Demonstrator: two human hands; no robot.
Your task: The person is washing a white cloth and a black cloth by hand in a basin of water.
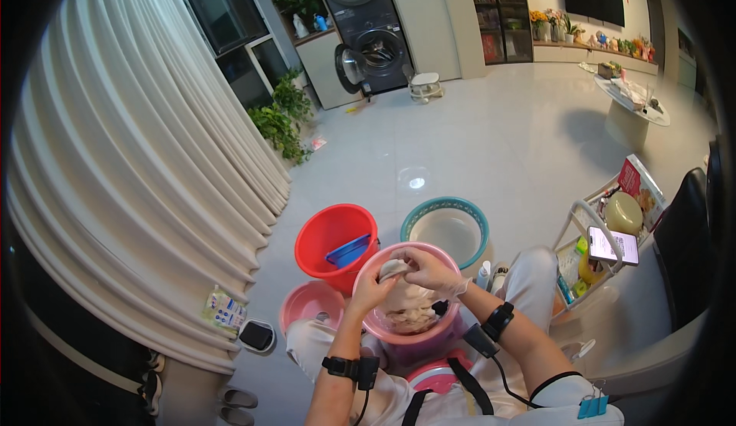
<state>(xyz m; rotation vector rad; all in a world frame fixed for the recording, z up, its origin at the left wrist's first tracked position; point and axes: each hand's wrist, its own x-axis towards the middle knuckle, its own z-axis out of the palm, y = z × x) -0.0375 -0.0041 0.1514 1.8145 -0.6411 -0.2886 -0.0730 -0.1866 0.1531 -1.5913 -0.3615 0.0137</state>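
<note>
Above a pink bucket (453, 318) between my knees, my left hand (371, 292) and my right hand (428, 268) pinch a small white cloth (394, 269) between them. A clear disposable glove covers my right hand, its loose cuff showing at the wrist. Inside the bucket lies a heap of wet-looking cream fabric (411, 315), with a small black item (440, 308) at its right side. My fingers hide part of the cloth.
Around the bucket stand a red bucket (307, 253) holding a blue plastic item (349, 251), a pink basin (296, 305), and a teal-rimmed basin (444, 236). A white bottle (483, 273) is near my right leg. On the right is a trolley (575, 224) with a phone (613, 246); detergent (225, 310) sits left.
</note>
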